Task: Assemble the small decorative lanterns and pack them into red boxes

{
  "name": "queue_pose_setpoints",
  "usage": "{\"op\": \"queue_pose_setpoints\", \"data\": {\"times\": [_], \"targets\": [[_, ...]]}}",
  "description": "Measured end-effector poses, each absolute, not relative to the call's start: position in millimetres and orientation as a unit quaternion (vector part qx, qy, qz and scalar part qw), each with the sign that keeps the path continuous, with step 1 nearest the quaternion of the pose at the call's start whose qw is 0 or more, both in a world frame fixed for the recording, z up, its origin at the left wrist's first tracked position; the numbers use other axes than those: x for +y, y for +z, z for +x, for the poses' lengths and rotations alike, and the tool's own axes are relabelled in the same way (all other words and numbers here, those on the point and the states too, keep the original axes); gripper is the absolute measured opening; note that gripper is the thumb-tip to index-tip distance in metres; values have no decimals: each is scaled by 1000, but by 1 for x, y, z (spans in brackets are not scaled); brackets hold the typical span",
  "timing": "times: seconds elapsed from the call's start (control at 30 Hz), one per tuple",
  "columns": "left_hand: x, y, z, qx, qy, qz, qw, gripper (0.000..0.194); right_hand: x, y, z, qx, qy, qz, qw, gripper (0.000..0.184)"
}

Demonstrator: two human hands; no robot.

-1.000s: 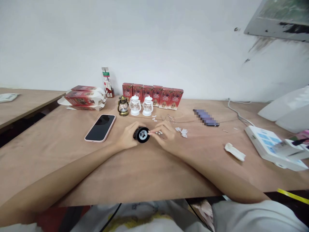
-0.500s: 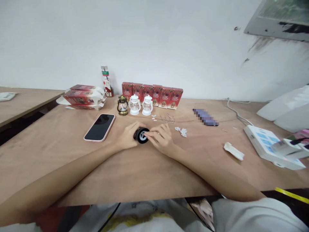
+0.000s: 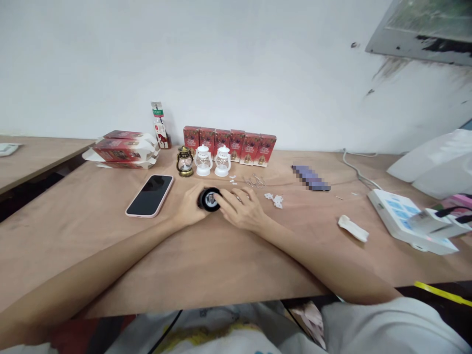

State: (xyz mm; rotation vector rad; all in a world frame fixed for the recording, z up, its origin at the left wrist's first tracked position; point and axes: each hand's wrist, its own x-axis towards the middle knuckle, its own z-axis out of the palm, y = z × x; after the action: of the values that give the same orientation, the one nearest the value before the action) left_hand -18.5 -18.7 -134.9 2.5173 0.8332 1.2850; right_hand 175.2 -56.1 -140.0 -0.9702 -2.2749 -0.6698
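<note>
We've got the left hand (image 3: pixel 192 205) wrapped snugly round the black piece (image 3: pixel 211 200), round end facing us, between the phone (image 3: pixel 149 195) and the right hand (image 3: pixel 241 209)! That one, half curled, reaches over the rim; whether it's pinching anything, we can't tell. White lanterns (image 3: pixel 203 161) stand behind.

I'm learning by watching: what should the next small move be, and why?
Probably a gentle press by the right hand on the black round piece: the left hand holds its side, its pale centre faces the camera, and the right fingertips reach that centre's edge.
</note>
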Motion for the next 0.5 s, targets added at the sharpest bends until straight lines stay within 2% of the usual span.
{"op": "queue_pose_setpoints", "data": {"times": [0.13, 0.23, 0.33, 0.5], "targets": [[-19, -134, -18, 296, 454, 834, 106, 30, -48, -121, 200, -807, -262, -475, 234, 33], [-19, -133, -18, 296, 453, 834, 110, 30, -41, -109, 226, -777, -208, -588, 85, 36], [-19, -132, -18, 298, 448, 835, 110, 29, -37, -107, 247, -782, -106, -613, -35, 40], [-19, -132, -17, 307, 447, 833, 111, 28, -31, -112, 257, -805, -57, -590, -36, 35]]}}
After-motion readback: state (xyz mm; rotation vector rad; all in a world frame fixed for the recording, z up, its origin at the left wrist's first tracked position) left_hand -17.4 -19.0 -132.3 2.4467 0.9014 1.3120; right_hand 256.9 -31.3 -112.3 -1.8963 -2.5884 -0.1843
